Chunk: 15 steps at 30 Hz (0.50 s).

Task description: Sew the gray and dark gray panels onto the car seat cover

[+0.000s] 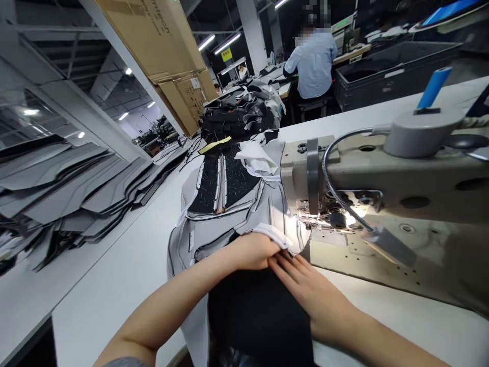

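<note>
Lying mid-view, sewing machine at its 3 o'clock: a layered cover, matte grey fabric, smooth black panel at 6, thread-flecked black patch towards 12. Left hand bends at its white edging, fingertips hidden, grip untellable; right hand has fingers straight, narrowly parted, touching the cover (pinching or flat, cannot tell). White tabletop beneath; floppy grey panels heaped at 9, cardboard box at 11, seated co-worker at 1. Cover's long axis runs 12 to 6, smooth black end nearest the person.
</note>
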### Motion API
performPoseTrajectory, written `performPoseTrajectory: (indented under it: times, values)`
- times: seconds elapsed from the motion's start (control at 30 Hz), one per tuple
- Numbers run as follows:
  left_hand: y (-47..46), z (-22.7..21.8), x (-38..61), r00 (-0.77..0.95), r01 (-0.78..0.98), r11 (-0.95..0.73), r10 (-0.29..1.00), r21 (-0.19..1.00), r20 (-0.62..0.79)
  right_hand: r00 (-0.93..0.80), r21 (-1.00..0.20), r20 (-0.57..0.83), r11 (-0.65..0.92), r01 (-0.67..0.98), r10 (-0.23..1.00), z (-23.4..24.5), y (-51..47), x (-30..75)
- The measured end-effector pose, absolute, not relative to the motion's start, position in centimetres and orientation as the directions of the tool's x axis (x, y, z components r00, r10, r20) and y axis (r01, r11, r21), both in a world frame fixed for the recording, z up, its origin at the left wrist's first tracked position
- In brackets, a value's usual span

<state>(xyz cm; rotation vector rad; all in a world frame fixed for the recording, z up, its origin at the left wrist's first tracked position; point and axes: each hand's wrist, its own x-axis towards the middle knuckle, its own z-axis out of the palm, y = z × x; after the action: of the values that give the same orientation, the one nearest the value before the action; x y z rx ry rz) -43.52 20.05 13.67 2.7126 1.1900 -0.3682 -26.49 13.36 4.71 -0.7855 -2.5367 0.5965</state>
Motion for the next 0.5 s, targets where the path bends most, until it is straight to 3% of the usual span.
performPoseTrajectory:
  times: [0.1,0.23,0.4,0.5]
  values:
    - [18.6,14.1,-44.7,0.808,0.575,-0.815,0.58,-0.077,-0.105,-0.874,-0.521,0.194,0.802,0.292,0.445,4.2,12.0,-25.5]
    - [18.5,11.2,-45.2,0.718,0.696,-0.688,0.674,-0.206,0.173,-0.907,-0.669,0.152,0.717,0.198,0.392,4.6,11.6,-26.2]
    - [21.5,6.5,-40.7,0.457,0.871,-0.483,0.73,-0.09,0.508,-0.895,-0.725,0.146,0.661,0.193,0.421,5.7,12.1,-26.7]
    - [23.1,5.6,-39.2,0.394,0.892,-0.45,0.718,-0.05,0.574,-0.897,-0.703,0.157,0.685,0.192,0.413,5.7,12.2,-26.6]
